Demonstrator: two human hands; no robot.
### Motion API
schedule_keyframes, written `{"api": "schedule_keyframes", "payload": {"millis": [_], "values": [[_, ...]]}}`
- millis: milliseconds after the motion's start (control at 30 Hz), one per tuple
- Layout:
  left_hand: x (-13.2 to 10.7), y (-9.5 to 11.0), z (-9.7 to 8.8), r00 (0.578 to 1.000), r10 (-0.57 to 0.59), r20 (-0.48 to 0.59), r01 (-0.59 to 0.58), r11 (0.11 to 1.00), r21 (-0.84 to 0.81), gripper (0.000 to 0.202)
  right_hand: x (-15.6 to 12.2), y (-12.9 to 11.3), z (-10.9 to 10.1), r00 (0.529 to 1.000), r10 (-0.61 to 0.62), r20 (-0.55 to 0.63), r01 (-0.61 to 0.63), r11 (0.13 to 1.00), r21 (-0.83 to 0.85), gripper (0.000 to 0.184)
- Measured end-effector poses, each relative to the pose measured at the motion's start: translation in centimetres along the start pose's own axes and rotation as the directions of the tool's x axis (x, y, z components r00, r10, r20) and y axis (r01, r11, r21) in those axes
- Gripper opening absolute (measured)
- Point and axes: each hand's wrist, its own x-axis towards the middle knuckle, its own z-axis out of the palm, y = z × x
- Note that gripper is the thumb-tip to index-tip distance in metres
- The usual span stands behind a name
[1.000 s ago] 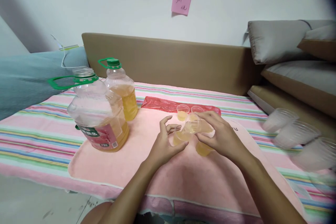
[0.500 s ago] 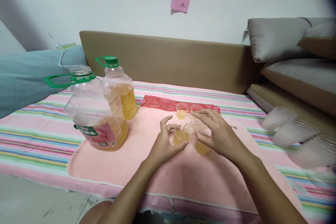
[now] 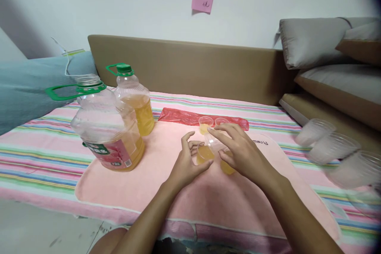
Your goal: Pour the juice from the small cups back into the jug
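My left hand [image 3: 188, 160] curls its fingers and thumb around a clear plastic cup [image 3: 205, 154] of yellow juice standing on the pink mat. In my right hand [image 3: 239, 147] is another clear plastic cup [image 3: 216, 143], tipped over with its mouth to the left, above the cup at my left hand. Little or no juice shows inside the tipped cup. Under my right hand stands a third juice cup [image 3: 228, 164], partly covered by the fingers. Behind are two more small cups, one with some juice [image 3: 204, 125] and one partly hidden [image 3: 222, 121].
To the left stand an uncapped juice jug [image 3: 110, 135] and a green-capped jug [image 3: 137, 107]. A red plastic bag [image 3: 178, 116] lies behind the cups. Stacked clear cups [image 3: 333, 147] lie at right near grey cushions [image 3: 342, 83]. The pink mat [image 3: 125, 188] covers part of the striped cloth.
The cup in my right hand has tipped further down over the other cup, and my right hand has shifted slightly left. My left hand keeps its place around its cup.
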Motion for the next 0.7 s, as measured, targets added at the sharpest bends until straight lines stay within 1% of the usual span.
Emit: {"api": "schedule_keyframes", "payload": {"millis": [100, 233, 367, 533, 700], "values": [[0.09, -0.26, 0.23, 1.0, -0.012, -0.004, 0.012, 1.0, -0.017, 0.098, 0.16, -0.12, -0.03, 1.0, 0.006, -0.009, -0.007, 1.0, -0.013, 0.061], [0.15, -0.19, 0.45, 1.0, -0.018, -0.014, 0.018, 1.0, -0.005, 0.097, 0.32, -0.35, -0.33, 0.999, 0.032, -0.032, -0.032, 0.999, 0.001, 0.053], [0.19, -0.13, 0.53, 0.999, -0.021, -0.025, 0.022, 1.0, 0.013, 0.098, 0.28, -0.46, -0.21, 0.997, 0.038, -0.066, -0.04, 0.999, -0.032, 0.056], [0.24, 0.0, 0.53, 0.999, -0.028, -0.038, 0.029, 0.999, 0.03, 0.098, 0.34, -0.46, 0.0, 1.0, 0.03, -0.011, -0.031, 0.99, -0.138, 0.047], [0.18, 0.02, 0.56, 1.0, -0.012, -0.026, 0.012, 1.0, 0.002, 0.096, 0.47, -0.48, 0.0, 0.999, 0.043, -0.015, -0.045, 0.992, -0.119, 0.049]]}}
